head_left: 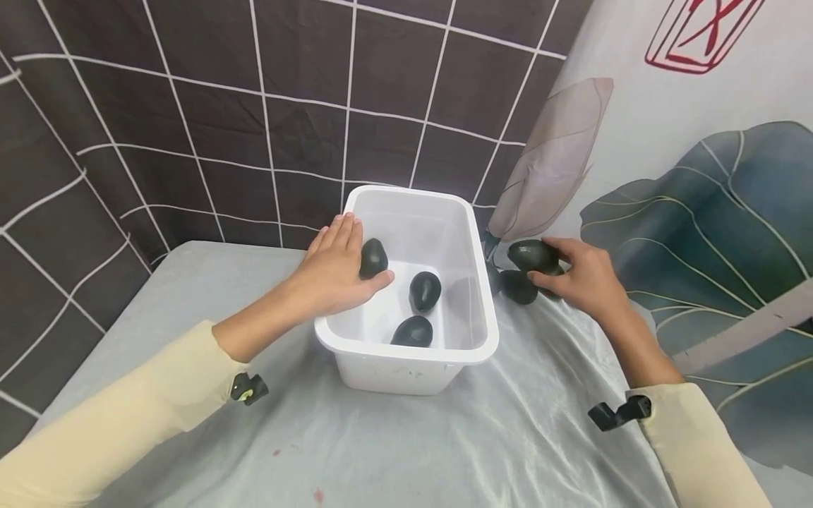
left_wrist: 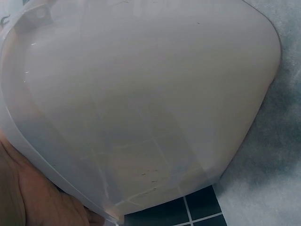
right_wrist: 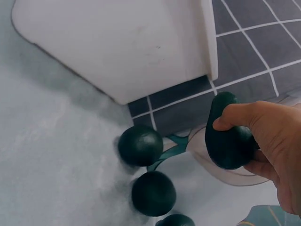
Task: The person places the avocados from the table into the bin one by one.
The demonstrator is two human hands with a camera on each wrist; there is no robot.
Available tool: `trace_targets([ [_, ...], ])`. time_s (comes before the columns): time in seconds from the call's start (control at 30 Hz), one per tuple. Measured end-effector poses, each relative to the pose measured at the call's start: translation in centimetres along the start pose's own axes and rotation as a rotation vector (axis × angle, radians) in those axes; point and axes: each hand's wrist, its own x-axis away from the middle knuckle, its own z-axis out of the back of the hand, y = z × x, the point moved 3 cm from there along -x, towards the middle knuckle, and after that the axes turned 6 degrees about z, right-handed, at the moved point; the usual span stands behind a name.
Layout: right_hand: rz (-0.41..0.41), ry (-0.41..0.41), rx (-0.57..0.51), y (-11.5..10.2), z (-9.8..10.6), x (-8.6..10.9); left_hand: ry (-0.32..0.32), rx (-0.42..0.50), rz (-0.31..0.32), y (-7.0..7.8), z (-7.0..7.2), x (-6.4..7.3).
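A white plastic basin (head_left: 406,370) stands on the cloth-covered table, with three dark green avocados (head_left: 425,291) inside it. My left hand (head_left: 339,271) rests on the basin's left rim, fingers straight, thumb reaching over the inside. In the left wrist view the same hand (left_wrist: 42,190) shows at the lower left, against the rim. To the right of the basin, my right hand (head_left: 584,279) holds an avocado (right_wrist: 228,134) between thumb and fingers. Below it, several more avocados (right_wrist: 154,193) lie on the cloth; one is partly hidden by the hand in the head view.
Grey cloth (head_left: 267,430) covers the table and is wrinkled at the right. A dark curtain with a white grid (head_left: 305,127) hangs behind the basin. At the right hangs pale fabric with large blue leaf prints (head_left: 711,212).
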Motion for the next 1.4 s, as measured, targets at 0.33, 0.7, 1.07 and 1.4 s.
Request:
trace_targets([
  [0.33,0.008,0.022,0.012,-1.0,1.6,-1.4,-0.001,-0.008,-0.005,0.1,-0.1,-0.1],
  [0.7,0.018,0.053,-0.033,-3.4,2.5,-3.8,0.006,-0.005,0.003,-0.1,-0.1,-0.1],
  [1.07,0.115,0.064,-0.047,-5.8,2.3,-5.5,0.005,0.003,0.003,-0.2,-0.2,-0.1],
  [1.4,0.202,0.045,-0.031,-7.8,1.8,-6.7,0.001,0.004,0.005,-0.1,-0.1,-0.2],
])
